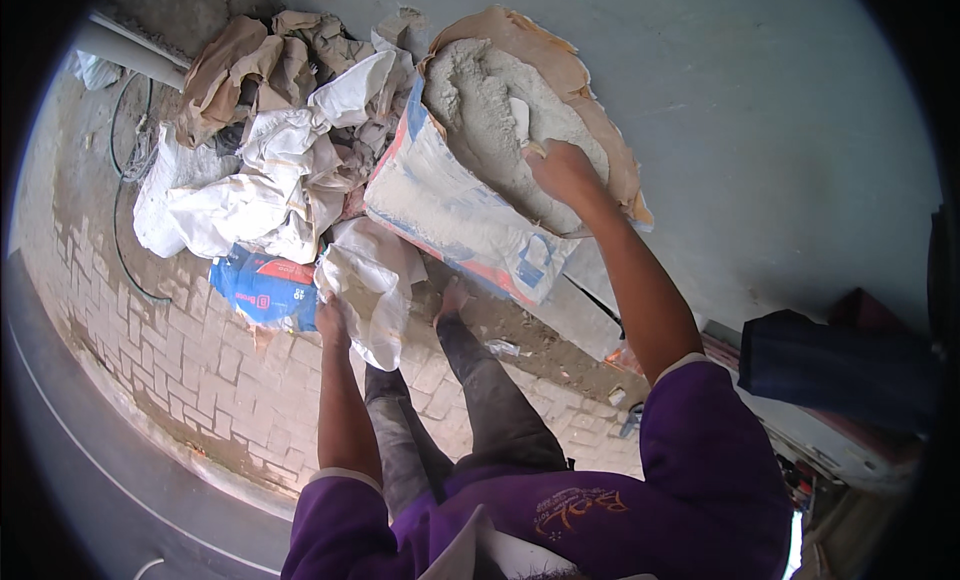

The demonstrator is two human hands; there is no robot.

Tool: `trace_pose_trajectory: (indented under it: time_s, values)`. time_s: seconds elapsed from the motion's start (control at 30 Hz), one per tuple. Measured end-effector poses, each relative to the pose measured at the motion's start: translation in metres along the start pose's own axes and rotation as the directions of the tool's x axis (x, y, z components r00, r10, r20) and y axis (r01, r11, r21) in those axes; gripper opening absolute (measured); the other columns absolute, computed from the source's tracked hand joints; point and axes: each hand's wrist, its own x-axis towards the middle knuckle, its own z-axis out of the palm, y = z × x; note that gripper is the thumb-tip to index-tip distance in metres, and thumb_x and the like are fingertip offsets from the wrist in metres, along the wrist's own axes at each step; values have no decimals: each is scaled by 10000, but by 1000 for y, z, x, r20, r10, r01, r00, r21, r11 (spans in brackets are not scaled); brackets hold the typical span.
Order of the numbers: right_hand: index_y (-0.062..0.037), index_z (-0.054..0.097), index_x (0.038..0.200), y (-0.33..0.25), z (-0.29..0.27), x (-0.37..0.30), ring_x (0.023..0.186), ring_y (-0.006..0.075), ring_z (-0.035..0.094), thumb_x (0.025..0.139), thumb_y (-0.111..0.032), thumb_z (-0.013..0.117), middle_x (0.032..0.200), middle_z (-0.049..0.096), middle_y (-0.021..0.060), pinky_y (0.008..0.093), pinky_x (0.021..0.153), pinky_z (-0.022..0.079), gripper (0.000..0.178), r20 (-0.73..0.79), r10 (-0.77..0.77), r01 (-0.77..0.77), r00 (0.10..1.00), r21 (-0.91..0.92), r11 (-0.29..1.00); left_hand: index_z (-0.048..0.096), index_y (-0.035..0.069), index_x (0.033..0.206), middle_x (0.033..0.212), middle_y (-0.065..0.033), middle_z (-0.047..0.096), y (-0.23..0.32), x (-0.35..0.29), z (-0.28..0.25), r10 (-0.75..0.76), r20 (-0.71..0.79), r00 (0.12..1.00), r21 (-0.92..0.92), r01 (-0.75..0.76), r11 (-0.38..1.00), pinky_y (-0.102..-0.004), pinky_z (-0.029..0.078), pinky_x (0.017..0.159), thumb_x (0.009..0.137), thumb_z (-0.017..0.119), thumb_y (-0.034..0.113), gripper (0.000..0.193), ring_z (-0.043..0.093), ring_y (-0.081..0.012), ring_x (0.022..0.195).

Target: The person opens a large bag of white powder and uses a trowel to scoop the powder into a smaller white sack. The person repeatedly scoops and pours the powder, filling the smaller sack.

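My right hand (562,170) is closed round the handle of a small hand trowel or scoop, whose pale blade (519,118) rests in grey powder (480,85). The powder fills a large, torn-open paper bag (450,195) with white, blue and red sides and a brown rim. Lower left, my left hand (331,317) grips the edge of a white plastic sack (375,280). That sack's mouth gapes, with something pale inside that I cannot make out. Fingers of both hands are partly hidden.
White sacks (255,195) and crumpled brown paper (235,65) lie heaped left of the powder bag. A blue and red bag (262,288) lies beside my left hand. A grey wall (740,130) stands behind. Dark cloth (835,365) hangs at right; a hose (125,245) crosses the paving.
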Motion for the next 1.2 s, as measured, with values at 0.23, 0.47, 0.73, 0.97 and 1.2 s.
trace_pose_trajectory:
  time_s: [0.23, 0.47, 0.73, 0.97, 1.2]
  values:
    - [68, 618, 1076, -3, 10, -1, 1012, 393, 620, 913, -403, 479, 1066, 632, 276, 445, 884, 464, 517, 50, 8, -11, 999, 51, 999, 567, -94, 1065, 950, -184, 619, -30, 9, -21, -39, -13, 999, 33, 40, 999, -389, 485, 692, 963, 485, 340, 453, 607, -261, 805]
    - [59, 619, 917, 1, 4, 2, 627, 244, 604, 923, -419, 495, 691, 602, 143, 395, 638, 474, 494, 199, -19, -41, 980, 294, 955, 502, -93, 1224, 1174, -277, 575, 51, -23, 10, 167, -42, 985, 497, -125, 859, -449, 463, 898, 834, 682, 311, 590, 577, -410, 1067]
    - [52, 613, 852, -3, 16, 1, 556, 207, 585, 926, -419, 512, 655, 593, 125, 372, 577, 465, 488, 208, -82, -31, 975, 487, 873, 257, 27, 1478, 1523, -201, 275, 226, -76, 104, 646, 366, 670, -14, -690, 723, -392, 289, 1120, 818, 720, 149, 816, 304, -328, 1390]
    - [66, 633, 936, -1, 21, 2, 675, 291, 619, 928, -421, 515, 779, 642, 189, 411, 673, 479, 501, 220, -65, -19, 973, 358, 933, 162, 84, 1525, 1494, -187, 367, 293, -73, 157, 612, 693, 380, -212, -704, 677, -309, 259, 1121, 788, 692, 45, 909, 345, -242, 1391]
    - [63, 644, 950, -3, 32, -1, 750, 272, 591, 926, -386, 545, 834, 653, 233, 408, 736, 465, 461, 116, -138, 93, 984, 331, 939, 100, 7, 1506, 1438, -287, 385, 308, -87, 158, 508, 762, 401, 129, -863, 489, -344, 311, 1098, 863, 561, 135, 802, 391, -353, 1349]
